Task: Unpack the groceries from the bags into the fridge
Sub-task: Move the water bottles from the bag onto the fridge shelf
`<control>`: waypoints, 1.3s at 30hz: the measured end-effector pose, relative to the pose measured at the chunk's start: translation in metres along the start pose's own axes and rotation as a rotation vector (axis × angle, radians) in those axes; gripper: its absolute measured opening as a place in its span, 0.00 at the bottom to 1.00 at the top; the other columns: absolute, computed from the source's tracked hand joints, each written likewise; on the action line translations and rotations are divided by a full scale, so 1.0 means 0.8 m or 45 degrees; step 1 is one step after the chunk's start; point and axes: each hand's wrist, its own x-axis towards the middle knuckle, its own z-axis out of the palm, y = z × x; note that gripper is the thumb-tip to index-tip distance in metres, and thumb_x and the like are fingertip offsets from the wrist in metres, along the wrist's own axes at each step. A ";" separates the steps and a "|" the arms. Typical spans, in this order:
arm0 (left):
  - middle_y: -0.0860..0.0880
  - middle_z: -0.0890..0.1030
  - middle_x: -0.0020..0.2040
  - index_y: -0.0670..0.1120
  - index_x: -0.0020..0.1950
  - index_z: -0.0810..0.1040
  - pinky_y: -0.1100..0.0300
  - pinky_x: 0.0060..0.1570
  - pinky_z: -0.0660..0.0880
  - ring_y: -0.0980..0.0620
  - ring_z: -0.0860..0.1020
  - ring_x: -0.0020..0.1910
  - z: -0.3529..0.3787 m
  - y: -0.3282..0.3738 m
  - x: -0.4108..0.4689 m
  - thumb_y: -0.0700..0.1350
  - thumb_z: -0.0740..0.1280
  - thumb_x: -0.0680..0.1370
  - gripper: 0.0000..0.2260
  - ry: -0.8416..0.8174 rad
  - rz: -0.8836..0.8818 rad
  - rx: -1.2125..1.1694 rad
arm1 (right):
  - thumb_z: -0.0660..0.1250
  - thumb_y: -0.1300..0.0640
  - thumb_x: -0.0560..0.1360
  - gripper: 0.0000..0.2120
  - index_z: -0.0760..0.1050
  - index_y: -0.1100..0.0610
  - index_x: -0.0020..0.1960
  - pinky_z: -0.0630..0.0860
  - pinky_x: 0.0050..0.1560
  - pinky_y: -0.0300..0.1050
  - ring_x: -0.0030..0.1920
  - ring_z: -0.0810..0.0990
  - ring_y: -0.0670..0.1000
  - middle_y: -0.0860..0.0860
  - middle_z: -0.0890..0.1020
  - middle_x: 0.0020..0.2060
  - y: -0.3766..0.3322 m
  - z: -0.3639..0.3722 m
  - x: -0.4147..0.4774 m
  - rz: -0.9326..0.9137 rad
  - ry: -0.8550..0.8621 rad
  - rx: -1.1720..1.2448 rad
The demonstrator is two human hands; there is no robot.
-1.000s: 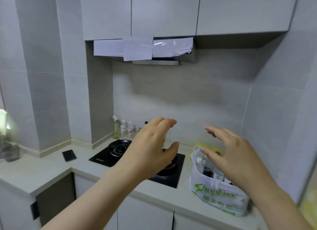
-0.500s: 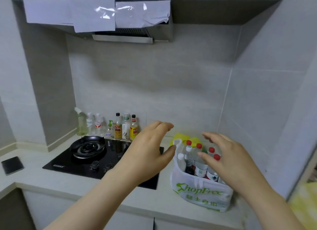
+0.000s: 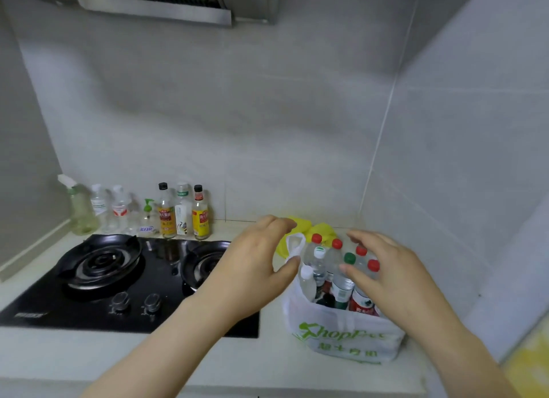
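A white shopping bag (image 3: 341, 335) with green lettering stands on the counter in the right corner. Several plastic bottles (image 3: 319, 264) with red, green and white caps stand upright inside it. My left hand (image 3: 255, 267) hovers at the bag's left side, fingers spread and loosely curved, its thumb close to the bag's white handle (image 3: 294, 244). Over the bottles on the right, my right hand (image 3: 389, 276) is spread wide with its fingers just above the caps. Neither hand holds anything. No fridge is in view.
A black two-burner gas hob (image 3: 127, 281) fills the counter left of the bag. Several condiment and spray bottles (image 3: 166, 210) line the back wall. A yellow bag (image 3: 315, 229) lies behind the white bag. Tiled walls close off the right corner; a range hood (image 3: 154, 5) hangs overhead.
The view has tilted down and to the right, bringing the bag closer. Both hands have come nearer the bag and now flank the bottle tops.
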 end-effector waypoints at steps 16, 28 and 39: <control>0.53 0.74 0.60 0.48 0.67 0.71 0.68 0.56 0.65 0.55 0.72 0.59 0.123 -0.073 0.069 0.49 0.66 0.76 0.20 -0.137 -0.142 -0.058 | 0.70 0.49 0.74 0.25 0.71 0.48 0.69 0.71 0.63 0.46 0.62 0.75 0.48 0.46 0.77 0.63 0.107 0.086 0.091 0.111 -0.153 0.061; 0.53 0.75 0.60 0.49 0.67 0.72 0.67 0.56 0.68 0.55 0.74 0.58 0.241 -0.104 0.083 0.48 0.67 0.75 0.20 -0.250 -0.424 -0.066 | 0.71 0.49 0.73 0.26 0.70 0.49 0.70 0.71 0.63 0.44 0.63 0.75 0.47 0.46 0.77 0.63 0.200 0.151 0.145 0.106 -0.307 0.180; 0.54 0.75 0.59 0.49 0.67 0.72 0.67 0.53 0.68 0.54 0.75 0.56 0.293 -0.125 0.078 0.49 0.68 0.75 0.20 -0.328 -0.546 -0.072 | 0.71 0.50 0.74 0.25 0.70 0.48 0.69 0.65 0.56 0.35 0.62 0.73 0.45 0.45 0.77 0.62 0.227 0.192 0.153 0.169 -0.416 0.239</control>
